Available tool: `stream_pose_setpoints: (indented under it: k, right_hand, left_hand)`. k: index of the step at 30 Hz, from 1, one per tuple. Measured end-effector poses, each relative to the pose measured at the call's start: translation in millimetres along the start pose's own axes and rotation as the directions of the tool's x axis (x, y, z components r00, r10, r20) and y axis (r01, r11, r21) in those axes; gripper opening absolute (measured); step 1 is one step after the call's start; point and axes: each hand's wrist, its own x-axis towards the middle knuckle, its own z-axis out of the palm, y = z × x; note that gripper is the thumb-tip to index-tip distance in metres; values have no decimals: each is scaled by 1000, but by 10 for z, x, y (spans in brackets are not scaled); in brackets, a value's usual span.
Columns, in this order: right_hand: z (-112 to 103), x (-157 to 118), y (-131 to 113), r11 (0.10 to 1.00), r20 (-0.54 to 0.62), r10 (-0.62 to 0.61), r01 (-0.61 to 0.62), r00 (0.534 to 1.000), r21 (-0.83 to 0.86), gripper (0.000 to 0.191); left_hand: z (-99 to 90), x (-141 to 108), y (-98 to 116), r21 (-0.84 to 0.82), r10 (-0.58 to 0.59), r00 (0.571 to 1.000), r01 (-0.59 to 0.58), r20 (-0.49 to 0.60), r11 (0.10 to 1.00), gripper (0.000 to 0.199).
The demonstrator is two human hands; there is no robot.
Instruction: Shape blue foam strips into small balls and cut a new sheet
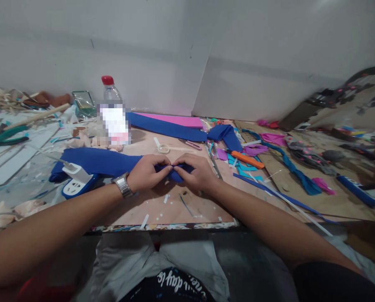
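A long blue cloth strip (102, 161) lies across the left part of the table and runs under my left hand. My left hand (148, 170) is closed, pinching blue cloth (175, 175) between thumb and fingers. From the other side, my right hand (200, 171) pinches the same gathered cloth, its thumb tip close to the left thumb tip. The cloth between the hands is bunched and mostly covered by the fingers. A white plug in a blue-and-white socket block (77, 186) rests beside the strip, left of my watch (123, 185).
Behind the hands are a tape ring (164, 148), another blue strip (168, 127), a pink strip (174, 120) and a red-capped bottle (108, 86). An orange cutter (247, 160) and cloth scraps lie right; green-handled pliers (8, 137) lie far left.
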Motion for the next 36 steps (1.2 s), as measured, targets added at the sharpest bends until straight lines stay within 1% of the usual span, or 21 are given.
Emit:
stream_pose_setpoints:
  k: [3, 5, 8, 12, 16, 20, 25, 28, 30, 33, 36]
  right_hand:
    - [2, -2, 0, 1000, 13, -2, 2, 1000, 5, 9]
    - [10, -3, 2, 1000, 19, 10, -10, 1000, 7, 8]
    - [27, -2, 9, 998, 14, 51, -52, 999, 31, 7]
    - [40, -2, 11, 993, 23, 97, -99, 995, 59, 7]
    - [36, 2, -5, 993, 59, 108, -110, 992, 40, 7]
    - [33, 10, -9, 995, 100, 101, -103, 990, 8, 7]
    - [28, 16, 17, 998, 101, 47, -44, 994, -34, 3]
    - [26, 19, 17, 997, 152, 23, -12, 988, -70, 7]
    - [25, 19, 13, 997, 182, 29, -15, 983, -81, 10]
    - [22, 20, 17, 997, 151, 53, -44, 987, -63, 8]
    - [14, 20, 32, 998, 126, 36, -29, 991, -53, 3]
  left_hand:
    - [5, -6, -20, 100, 71, 997, -70, -8, 993, 19]
    - [7, -12, -34, 156, 111, 994, -111, 8, 982, 19]
    - [9, -21, -44, 191, 145, 989, -147, 27, 971, 21]
    - [14, -26, -41, 198, 130, 991, -135, 39, 971, 23]
    - [12, -22, -40, 221, 145, 988, -155, 57, 963, 22]
    - [9, -16, -54, 272, 162, 985, -174, 68, 946, 19]
    - [18, -10, -75, 321, 162, 983, -180, 81, 930, 19]
    - [28, -11, -83, 318, 164, 983, -182, 82, 930, 18]
    - [32, -11, -88, 310, 161, 984, -178, 81, 934, 18]
    - [33, -8, -101, 297, 133, 988, -151, 80, 943, 20]
    - [34, -2, -125, 283, 109, 991, -127, 77, 951, 22]
